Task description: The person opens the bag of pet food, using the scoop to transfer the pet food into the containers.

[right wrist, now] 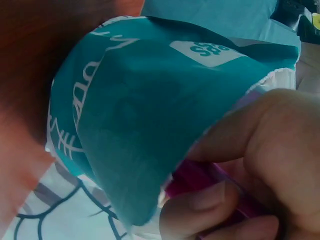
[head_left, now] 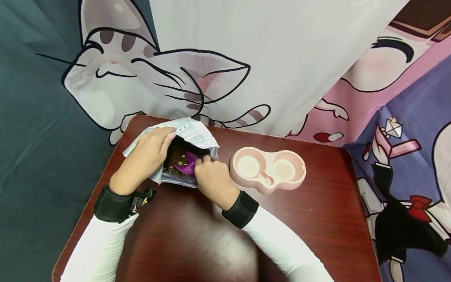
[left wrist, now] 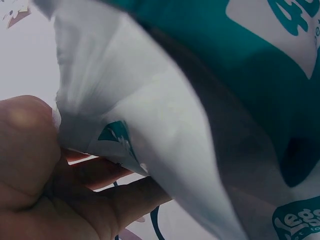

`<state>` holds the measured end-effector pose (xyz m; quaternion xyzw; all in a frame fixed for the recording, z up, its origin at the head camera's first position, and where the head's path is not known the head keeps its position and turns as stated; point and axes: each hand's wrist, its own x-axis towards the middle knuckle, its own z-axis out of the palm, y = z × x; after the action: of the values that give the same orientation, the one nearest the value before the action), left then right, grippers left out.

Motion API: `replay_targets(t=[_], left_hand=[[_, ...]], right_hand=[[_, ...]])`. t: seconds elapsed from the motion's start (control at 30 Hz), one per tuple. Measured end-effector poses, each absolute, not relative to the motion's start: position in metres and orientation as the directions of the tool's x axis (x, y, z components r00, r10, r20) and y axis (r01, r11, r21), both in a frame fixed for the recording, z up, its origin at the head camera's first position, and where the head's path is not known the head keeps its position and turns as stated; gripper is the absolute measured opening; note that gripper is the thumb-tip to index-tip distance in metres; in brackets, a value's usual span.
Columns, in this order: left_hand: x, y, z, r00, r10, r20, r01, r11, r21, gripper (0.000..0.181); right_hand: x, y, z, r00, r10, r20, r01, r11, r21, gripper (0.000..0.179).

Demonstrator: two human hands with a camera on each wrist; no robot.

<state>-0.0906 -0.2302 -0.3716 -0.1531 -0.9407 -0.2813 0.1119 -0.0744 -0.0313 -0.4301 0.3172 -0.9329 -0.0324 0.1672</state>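
Plainly, the scoop (head_left: pixel 188 165) lies in the bag (head_left: pixel 195 132), pointing leftward from the right hand (head_left: pixel 215 178), which grips it; the left hand (head_left: pixel 147 154) pinches the bag's edge; the bowl (head_left: pixel 270 157) sits rightward on the desk (head_left: pixel 324 223), nearer the right hand.

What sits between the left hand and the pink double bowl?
In the head view, the open bag, the purple scoop and the right hand gripping that scoop.
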Motion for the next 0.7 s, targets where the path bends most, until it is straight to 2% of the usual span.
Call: replay_targets(t=[0.7], left_hand=[[-0.091, -0.227, -0.375, -0.924, 0.216, 0.316, 0.355, 0.794, 0.494, 0.032]], right_hand=[[-0.073, -0.027, -0.447, -0.755, -0.569, 0.327, -0.569, 0.816, 0.106, 0.012]])
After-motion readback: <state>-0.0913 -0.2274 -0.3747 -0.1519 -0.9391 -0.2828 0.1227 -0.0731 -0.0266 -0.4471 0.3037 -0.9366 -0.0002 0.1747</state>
